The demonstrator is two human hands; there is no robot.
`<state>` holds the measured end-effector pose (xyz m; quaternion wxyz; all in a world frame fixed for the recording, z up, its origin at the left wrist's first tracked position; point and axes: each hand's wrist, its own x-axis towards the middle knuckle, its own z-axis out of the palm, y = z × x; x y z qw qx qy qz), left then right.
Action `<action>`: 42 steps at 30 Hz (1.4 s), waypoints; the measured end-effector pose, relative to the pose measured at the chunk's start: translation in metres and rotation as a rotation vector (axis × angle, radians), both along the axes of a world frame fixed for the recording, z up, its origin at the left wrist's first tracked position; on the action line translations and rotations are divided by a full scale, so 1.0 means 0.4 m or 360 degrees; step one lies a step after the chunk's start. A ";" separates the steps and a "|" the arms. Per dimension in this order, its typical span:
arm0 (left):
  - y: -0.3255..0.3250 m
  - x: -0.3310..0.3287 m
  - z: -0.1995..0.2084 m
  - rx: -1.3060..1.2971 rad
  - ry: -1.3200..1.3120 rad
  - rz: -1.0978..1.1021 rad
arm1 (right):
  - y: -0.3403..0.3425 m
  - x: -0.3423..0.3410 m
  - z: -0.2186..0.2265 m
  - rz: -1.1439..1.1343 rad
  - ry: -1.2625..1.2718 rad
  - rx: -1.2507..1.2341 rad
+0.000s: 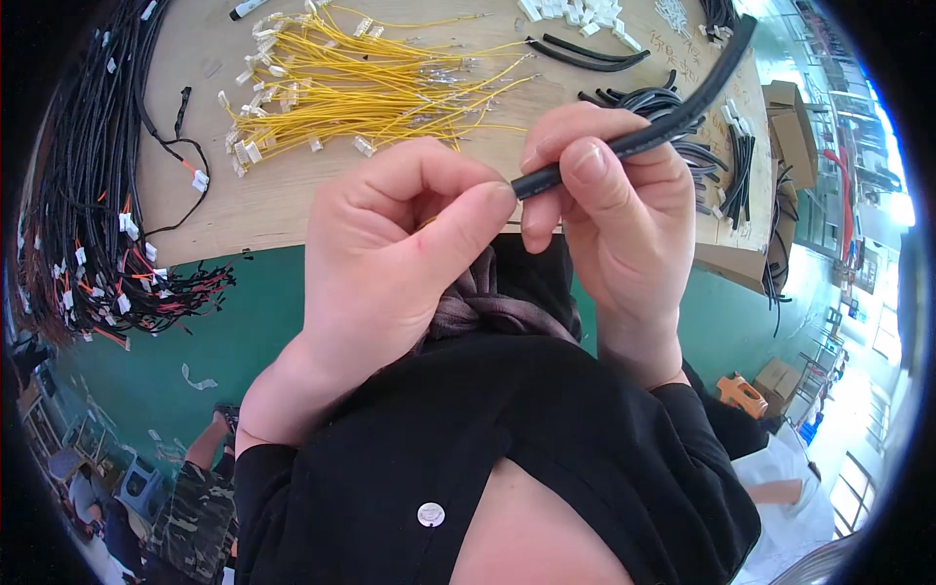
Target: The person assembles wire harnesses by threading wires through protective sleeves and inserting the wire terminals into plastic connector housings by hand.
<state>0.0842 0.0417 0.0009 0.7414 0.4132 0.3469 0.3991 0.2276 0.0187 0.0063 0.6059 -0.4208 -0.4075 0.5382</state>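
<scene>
Tube (682, 119), black and gently curved, is being held aloft over the table (263, 205). It is being pinched between thumb and fingers by the grip of the right hand (624, 210), its longer free part being pointed up and to the right. At its left end the grip of the left hand (390, 234) is being applied, thumb and index finger being pressed together; whether anything thin is being pinched there cannot be told. Beyond the hands, yellow wires (361, 93) with white connectors (253, 151) are being carried in a spread heap by the table. Farther right, two short tubes (614, 62) and a tube bundle (648, 99) are being carried, the bundle being partly hidden by the right hand. At the left, black cables (83, 166) are being draped past the table's near edge.
</scene>
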 end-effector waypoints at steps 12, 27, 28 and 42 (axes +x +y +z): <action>0.007 0.024 0.005 0.0301 0.0180 -0.0216 | -0.013 -0.023 -0.009 0.0091 -0.0205 -0.0019; 0.059 -0.001 -0.023 0.0157 0.0219 -0.1063 | -0.011 0.030 -0.006 -0.0050 -0.0265 -0.0047; 0.040 0.007 -0.024 0.0075 0.0087 -0.0783 | -0.009 0.035 -0.007 -0.0159 -0.0164 0.0016; 0.019 -0.007 -0.020 0.0076 0.0351 -0.0567 | 0.000 0.052 0.003 -0.0306 -0.0266 0.0079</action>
